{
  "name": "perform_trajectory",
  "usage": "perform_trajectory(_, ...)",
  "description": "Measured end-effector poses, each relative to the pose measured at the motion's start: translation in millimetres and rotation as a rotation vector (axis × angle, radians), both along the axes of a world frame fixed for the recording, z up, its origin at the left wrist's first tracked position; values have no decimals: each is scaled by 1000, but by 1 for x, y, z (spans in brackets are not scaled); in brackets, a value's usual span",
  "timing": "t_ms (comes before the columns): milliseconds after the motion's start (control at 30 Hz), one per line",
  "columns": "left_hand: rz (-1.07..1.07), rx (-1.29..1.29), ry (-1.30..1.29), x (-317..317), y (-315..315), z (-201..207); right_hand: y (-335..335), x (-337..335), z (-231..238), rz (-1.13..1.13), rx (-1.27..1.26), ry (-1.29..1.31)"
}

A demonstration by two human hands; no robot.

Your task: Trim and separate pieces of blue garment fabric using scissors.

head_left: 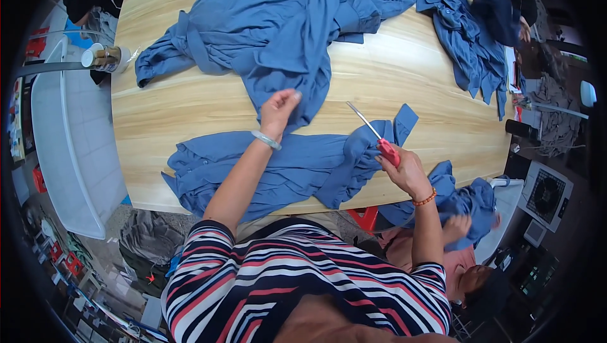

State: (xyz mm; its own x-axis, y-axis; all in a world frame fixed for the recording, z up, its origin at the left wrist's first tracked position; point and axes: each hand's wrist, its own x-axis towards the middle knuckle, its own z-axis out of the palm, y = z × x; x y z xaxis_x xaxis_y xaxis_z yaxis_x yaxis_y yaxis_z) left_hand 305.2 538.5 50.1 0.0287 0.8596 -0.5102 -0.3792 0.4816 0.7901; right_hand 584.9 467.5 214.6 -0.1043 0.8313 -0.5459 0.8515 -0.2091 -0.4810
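Observation:
My right hand (406,172) is closed round the red handle of a pair of scissors (367,120), whose slim metal blades point up and to the left. My left hand (278,114) is raised over the lower end of a large blue garment (265,24), with its fingers pinched together. What they hold, if anything, is too small to make out. In front of me a second blue garment (284,166) lies crumpled along the table's near edge. It passes under my left forearm, and its right end is beside my right hand.
More blue garments (452,33) lie at the wooden table's (392,68) far right, by another person's hand (525,29). A person at my lower right handles blue cloth (471,207). A white trough (66,147) stands to the left, and a jar (104,58) sits at the left edge.

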Motion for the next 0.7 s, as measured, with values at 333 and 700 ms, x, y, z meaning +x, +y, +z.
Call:
perform_trajectory(333, 330, -199, -220, -6, 79, -13, 22, -52, 7, 99, 125, -6)
perform_trajectory(700, 179, 249, -341, -12, 57, 5, 45, -62, 10, 167, 174, -165)
